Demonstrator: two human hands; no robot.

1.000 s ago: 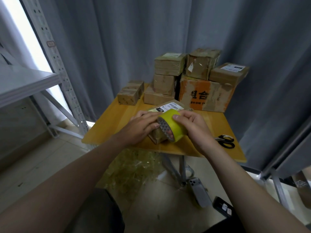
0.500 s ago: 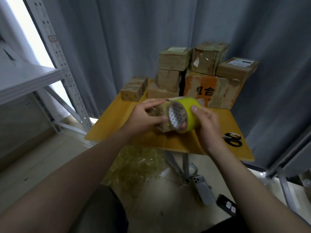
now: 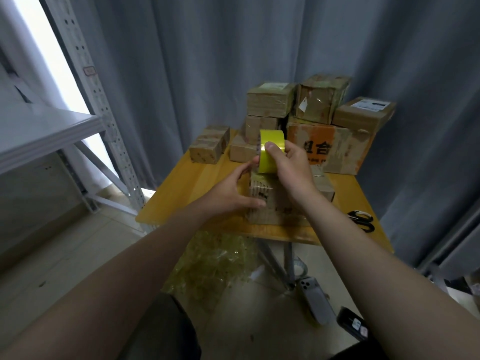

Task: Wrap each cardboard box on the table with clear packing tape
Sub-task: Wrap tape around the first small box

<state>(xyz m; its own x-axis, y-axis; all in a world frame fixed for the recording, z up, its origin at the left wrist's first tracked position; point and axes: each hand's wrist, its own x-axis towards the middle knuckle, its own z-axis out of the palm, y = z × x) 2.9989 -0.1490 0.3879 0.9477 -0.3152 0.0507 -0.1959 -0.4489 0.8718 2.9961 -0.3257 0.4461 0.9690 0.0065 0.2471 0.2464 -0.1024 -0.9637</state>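
Note:
A small cardboard box (image 3: 262,201) lies on the yellow wooden table (image 3: 181,185) near its front edge, largely covered by my arms. My right hand (image 3: 291,167) grips a yellow roll of packing tape (image 3: 270,152) just above the box's far top edge, thumb on the roll's outer face. My left hand (image 3: 231,190) lies against the box's left side, thumb along its front and fingers reaching up to the roll. Any tape strip between roll and box is too faint to make out.
Several taped boxes (image 3: 270,100) are stacked at the back of the table, including a large orange-printed one (image 3: 335,149). Black scissors (image 3: 362,220) lie at the right front edge. Crumpled tape scraps (image 3: 215,261), a phone (image 3: 315,300) and a metal rack (image 3: 85,81) are around.
My right hand has lifted the tape roll from the box's near side up and over to its far top edge. The left hand slid onto the box's left side.

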